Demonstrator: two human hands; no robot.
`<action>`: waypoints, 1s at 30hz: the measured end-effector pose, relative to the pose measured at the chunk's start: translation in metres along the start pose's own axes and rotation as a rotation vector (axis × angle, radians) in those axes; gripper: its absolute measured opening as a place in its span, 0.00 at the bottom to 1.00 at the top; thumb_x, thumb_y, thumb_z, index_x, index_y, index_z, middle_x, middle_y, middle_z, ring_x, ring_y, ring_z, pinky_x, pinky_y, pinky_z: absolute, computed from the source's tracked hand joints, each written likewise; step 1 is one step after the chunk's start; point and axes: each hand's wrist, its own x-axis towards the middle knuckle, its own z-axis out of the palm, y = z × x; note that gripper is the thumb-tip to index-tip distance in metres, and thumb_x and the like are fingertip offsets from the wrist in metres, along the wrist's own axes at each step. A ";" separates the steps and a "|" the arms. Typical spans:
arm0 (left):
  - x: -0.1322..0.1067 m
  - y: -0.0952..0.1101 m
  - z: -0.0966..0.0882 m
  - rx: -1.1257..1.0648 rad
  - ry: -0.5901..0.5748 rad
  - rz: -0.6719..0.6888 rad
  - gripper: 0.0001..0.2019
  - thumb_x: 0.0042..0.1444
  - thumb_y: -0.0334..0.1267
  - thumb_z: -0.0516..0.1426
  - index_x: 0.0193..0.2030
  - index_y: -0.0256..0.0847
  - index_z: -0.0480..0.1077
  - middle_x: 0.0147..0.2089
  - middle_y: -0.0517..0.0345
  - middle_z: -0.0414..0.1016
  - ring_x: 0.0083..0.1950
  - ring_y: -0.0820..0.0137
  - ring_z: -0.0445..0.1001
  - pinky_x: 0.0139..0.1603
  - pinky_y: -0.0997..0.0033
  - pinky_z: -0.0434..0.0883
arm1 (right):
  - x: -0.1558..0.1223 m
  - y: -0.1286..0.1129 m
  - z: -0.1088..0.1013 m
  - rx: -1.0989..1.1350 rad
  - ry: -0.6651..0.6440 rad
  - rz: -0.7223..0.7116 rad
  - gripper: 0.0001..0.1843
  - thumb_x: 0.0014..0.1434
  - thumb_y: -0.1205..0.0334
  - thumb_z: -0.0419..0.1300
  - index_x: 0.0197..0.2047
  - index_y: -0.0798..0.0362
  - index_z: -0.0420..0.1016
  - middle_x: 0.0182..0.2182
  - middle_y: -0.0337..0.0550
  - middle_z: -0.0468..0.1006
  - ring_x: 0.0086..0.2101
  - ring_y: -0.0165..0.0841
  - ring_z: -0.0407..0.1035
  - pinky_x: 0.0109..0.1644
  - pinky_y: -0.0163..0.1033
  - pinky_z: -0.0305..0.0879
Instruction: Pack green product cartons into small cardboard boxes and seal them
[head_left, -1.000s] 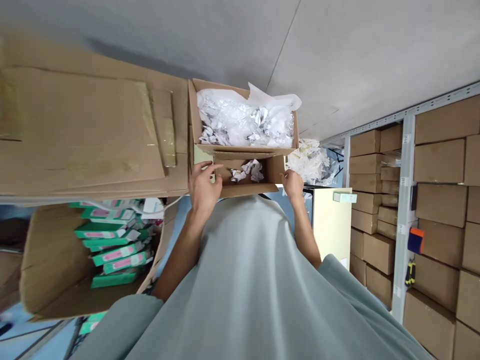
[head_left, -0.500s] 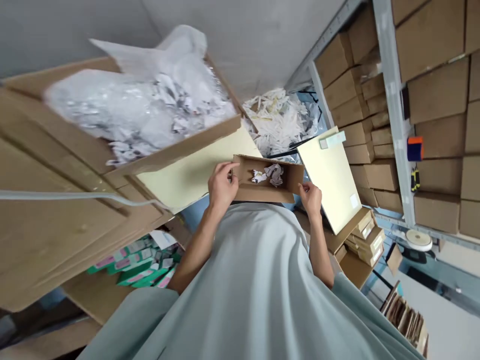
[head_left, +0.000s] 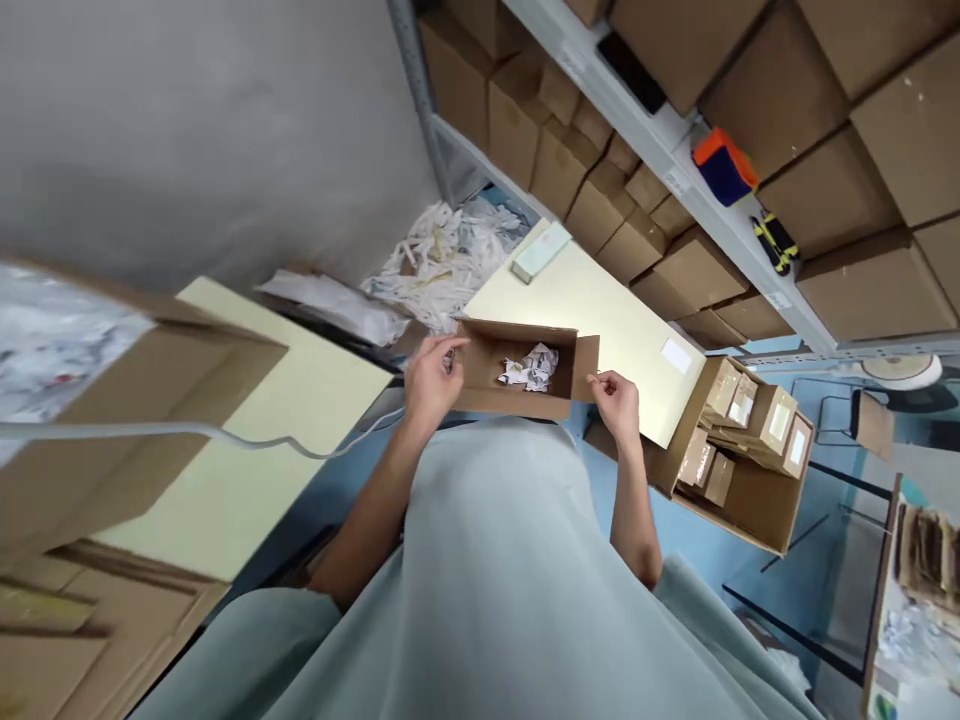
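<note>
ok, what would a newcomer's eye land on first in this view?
Probably the small open carton at center, crumpled paper inside, with the left hand and right hand at its two ends. Next, the vivid orange-and-blue object by the shelf post at upper right. Then the tangled heap of white strips beyond the carton, near the gray wall.
</note>
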 end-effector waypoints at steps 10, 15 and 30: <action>0.064 0.090 0.105 0.071 -0.170 0.165 0.20 0.65 0.31 0.57 0.57 0.47 0.86 0.66 0.47 0.85 0.67 0.55 0.84 0.68 0.56 0.83 | 0.075 0.086 -0.057 -0.067 0.095 0.237 0.14 0.68 0.47 0.62 0.34 0.45 0.74 0.31 0.40 0.83 0.35 0.40 0.76 0.45 0.40 0.68; 0.097 0.094 0.130 0.077 -0.256 0.174 0.20 0.64 0.31 0.58 0.56 0.46 0.87 0.67 0.46 0.85 0.66 0.53 0.84 0.69 0.53 0.83 | 0.079 0.093 -0.047 -0.080 0.121 0.308 0.15 0.70 0.47 0.61 0.35 0.45 0.75 0.34 0.41 0.86 0.36 0.41 0.79 0.45 0.40 0.69; 0.164 0.110 0.142 0.015 -0.377 0.243 0.19 0.64 0.30 0.60 0.57 0.46 0.86 0.69 0.45 0.83 0.70 0.53 0.83 0.69 0.52 0.83 | 0.103 0.045 -0.043 -0.278 0.238 0.437 0.12 0.78 0.54 0.60 0.52 0.49 0.83 0.45 0.49 0.92 0.45 0.44 0.86 0.49 0.41 0.73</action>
